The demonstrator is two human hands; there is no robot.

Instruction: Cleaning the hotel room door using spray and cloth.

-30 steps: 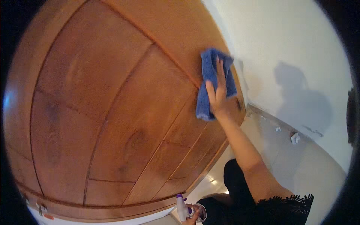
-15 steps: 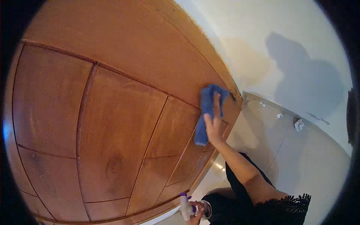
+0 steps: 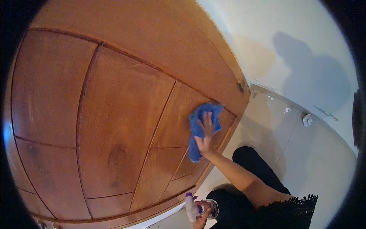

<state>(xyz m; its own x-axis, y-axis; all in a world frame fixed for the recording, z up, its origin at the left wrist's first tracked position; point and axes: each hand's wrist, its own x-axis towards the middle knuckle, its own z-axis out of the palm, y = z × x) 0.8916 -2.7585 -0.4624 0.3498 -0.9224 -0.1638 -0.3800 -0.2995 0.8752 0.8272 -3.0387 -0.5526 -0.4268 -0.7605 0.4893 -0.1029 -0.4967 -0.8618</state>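
My right hand [image 3: 206,139] presses a blue cloth [image 3: 196,126] flat against a brown wooden door [image 3: 118,114], its fingers stretched over the fabric. The cloth lies on the small panels near the door's lower right edge, with one end hanging below my thumb. Low in the view, my left hand [image 3: 202,218] is wrapped round a spray bottle [image 3: 190,208] with a white head and purple parts. Some of the bottle is hidden by my fingers.
Raised mouldings [image 3: 133,59] divide the door into panels. A pale wall [image 3: 259,34] meets the tiled floor [image 3: 267,118] on the right. A crumpled white paper [image 3: 307,120] and small white scraps [image 3: 288,110] lie by the wall. My dark-clothed knee [image 3: 248,156] is near the door.
My right hand has slid the cloth down and slightly left, off the broad rail onto the small panels. The left hand keeps its hold on the spray bottle. The view has shifted slightly.
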